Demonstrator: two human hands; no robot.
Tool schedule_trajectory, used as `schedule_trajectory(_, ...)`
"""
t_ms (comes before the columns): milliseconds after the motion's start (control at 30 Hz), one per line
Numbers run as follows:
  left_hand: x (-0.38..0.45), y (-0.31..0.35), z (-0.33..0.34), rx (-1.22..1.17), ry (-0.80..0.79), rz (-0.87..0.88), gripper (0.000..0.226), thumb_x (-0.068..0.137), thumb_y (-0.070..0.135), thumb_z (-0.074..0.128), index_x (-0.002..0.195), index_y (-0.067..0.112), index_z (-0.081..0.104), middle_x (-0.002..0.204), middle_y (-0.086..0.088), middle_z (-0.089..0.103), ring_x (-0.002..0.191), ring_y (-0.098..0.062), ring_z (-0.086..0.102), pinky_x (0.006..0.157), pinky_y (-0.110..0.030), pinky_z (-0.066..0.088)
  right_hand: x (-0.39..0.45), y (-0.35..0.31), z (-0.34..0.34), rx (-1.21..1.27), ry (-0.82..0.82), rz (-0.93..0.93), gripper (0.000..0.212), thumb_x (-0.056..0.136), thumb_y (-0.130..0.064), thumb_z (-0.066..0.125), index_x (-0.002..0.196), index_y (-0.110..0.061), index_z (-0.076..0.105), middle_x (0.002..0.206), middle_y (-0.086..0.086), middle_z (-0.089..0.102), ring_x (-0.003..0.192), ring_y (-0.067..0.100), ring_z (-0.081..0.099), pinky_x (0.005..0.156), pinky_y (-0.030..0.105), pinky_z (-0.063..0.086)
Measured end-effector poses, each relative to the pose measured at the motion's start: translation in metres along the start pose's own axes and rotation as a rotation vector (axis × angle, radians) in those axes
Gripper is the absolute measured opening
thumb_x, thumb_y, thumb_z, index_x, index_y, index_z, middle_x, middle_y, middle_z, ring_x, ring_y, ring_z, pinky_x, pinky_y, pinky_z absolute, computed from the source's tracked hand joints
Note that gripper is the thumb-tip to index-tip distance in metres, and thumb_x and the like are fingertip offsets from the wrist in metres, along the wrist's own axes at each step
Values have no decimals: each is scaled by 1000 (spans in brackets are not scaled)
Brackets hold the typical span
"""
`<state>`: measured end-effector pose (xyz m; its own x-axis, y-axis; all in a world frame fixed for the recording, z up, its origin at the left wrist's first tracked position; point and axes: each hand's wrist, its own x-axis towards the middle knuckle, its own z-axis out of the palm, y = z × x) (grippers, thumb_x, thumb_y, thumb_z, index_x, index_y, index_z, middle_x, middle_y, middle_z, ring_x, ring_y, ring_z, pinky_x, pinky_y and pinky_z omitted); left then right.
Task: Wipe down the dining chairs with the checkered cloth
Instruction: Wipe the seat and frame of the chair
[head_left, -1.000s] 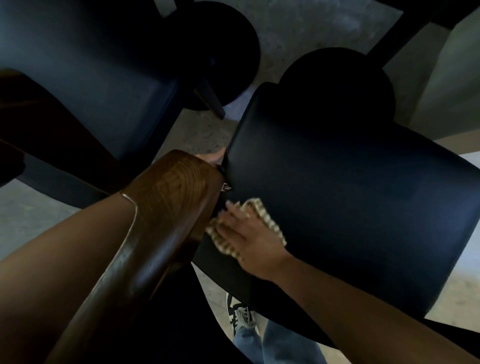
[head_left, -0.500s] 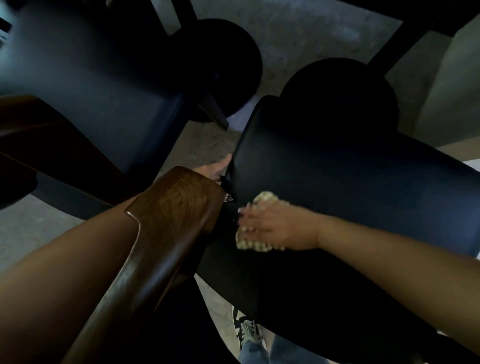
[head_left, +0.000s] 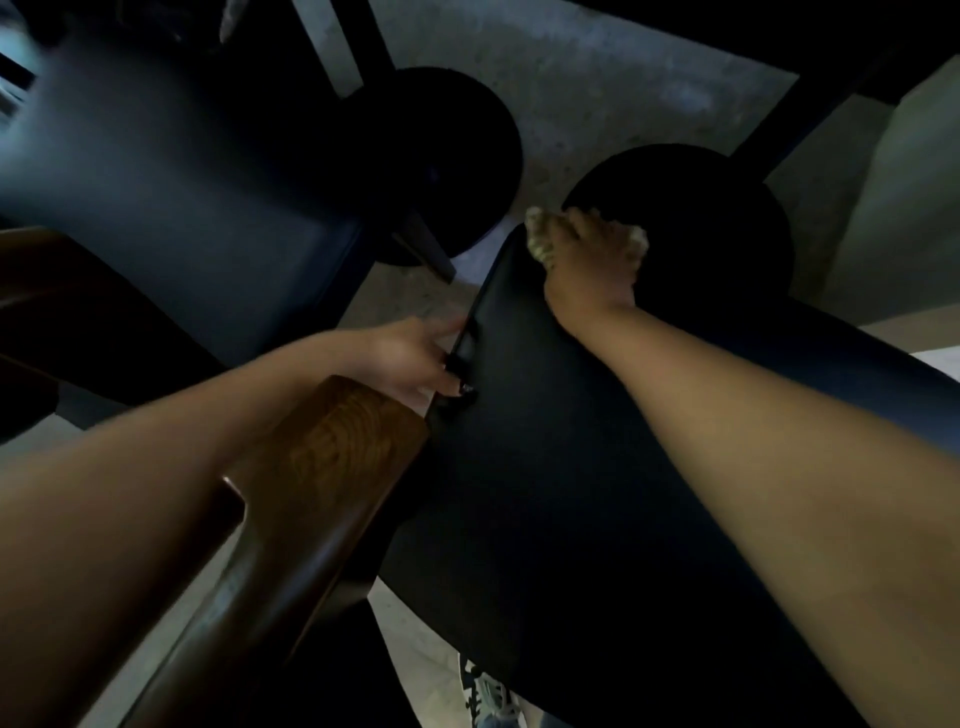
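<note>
A dining chair with a black padded seat (head_left: 561, 467) and a brown wooden backrest (head_left: 311, 499) fills the middle of the view. My right hand (head_left: 592, 260) lies flat on the checkered cloth (head_left: 537, 241), pressing it on the seat's far corner. Most of the cloth is hidden under the hand; its edges show on both sides. My left hand (head_left: 415, 358) grips the seat's left edge just beyond the backrest, fingers curled round the rim.
A second chair with a dark blue seat (head_left: 171, 197) stands at the left. Two round black table bases (head_left: 447, 161) (head_left: 727, 218) sit on the grey floor beyond the chairs. My shoe (head_left: 488, 696) shows at the bottom.
My right hand has slid the cloth from the seat's near left edge out to its far corner. My left hand has come into fuller view on the seat edge.
</note>
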<state>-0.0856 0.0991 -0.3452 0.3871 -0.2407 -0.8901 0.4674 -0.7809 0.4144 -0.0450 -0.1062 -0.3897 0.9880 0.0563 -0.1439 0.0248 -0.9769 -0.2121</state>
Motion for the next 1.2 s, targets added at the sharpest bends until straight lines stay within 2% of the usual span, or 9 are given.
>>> schedule_trajectory(133,11,45,-15,46,21,79,91,87,8,71,155,36,17,130,12,44,100,-5,54,66,-22,58,-2,-20,8,9,-179,-232,56,96,-14,37,150,-11,23,159,9,13,146,28,9,119,40,5)
schedule_trajectory(267,20,75,-11,531,40,10,92,85,34,74,156,20,17,156,-7,31,133,-24,43,102,-31,46,-3,-2,4,31,-172,-216,63,92,-10,42,151,-10,19,159,10,11,146,28,6,119,39,1)
schedule_trajectory(433,18,97,22,789,-1,-101,114,89,36,69,151,11,-24,163,-20,5,145,-35,24,111,-34,32,-27,48,1,87,-102,-60,68,87,-5,48,150,-9,22,158,10,16,146,30,9,118,40,0)
schedule_trajectory(500,17,105,39,840,29,-89,114,91,37,66,149,17,-29,160,-21,-22,147,-40,15,115,-38,29,-39,71,-3,113,-99,-5,66,88,-4,46,150,-8,23,158,11,17,146,30,8,119,40,0)
schedule_trajectory(600,16,115,68,783,90,-62,114,90,38,68,149,32,-29,155,-14,-37,147,-47,3,117,-49,27,-65,106,-9,146,-89,97,66,89,-3,44,151,-8,20,158,11,14,147,29,5,120,39,-1)
schedule_trajectory(733,16,118,110,718,170,-36,121,82,51,72,148,38,-28,153,-12,-42,141,-51,-25,116,-60,25,-107,155,-21,144,-85,221,72,87,1,44,152,-8,15,159,11,12,147,28,1,120,41,0)
schedule_trajectory(933,24,94,136,745,393,44,111,83,69,57,148,39,-27,157,-6,-36,144,-45,-25,109,-59,37,-170,212,-29,114,-40,382,75,85,0,49,152,-8,16,158,15,14,147,30,3,120,42,1)
schedule_trajectory(1100,23,64,165,823,519,149,88,93,69,26,152,26,-24,158,-12,-31,146,-42,-23,120,-58,12,-186,222,-24,136,40,539,70,85,-1,47,150,-8,22,158,14,17,147,30,6,120,43,1)
schedule_trajectory(1200,20,43,174,833,523,220,95,87,77,18,148,23,-31,156,-14,-36,143,-36,-32,119,-56,-4,-194,229,-25,169,120,747,68,85,-2,46,149,-9,25,157,13,18,146,31,8,119,47,2)
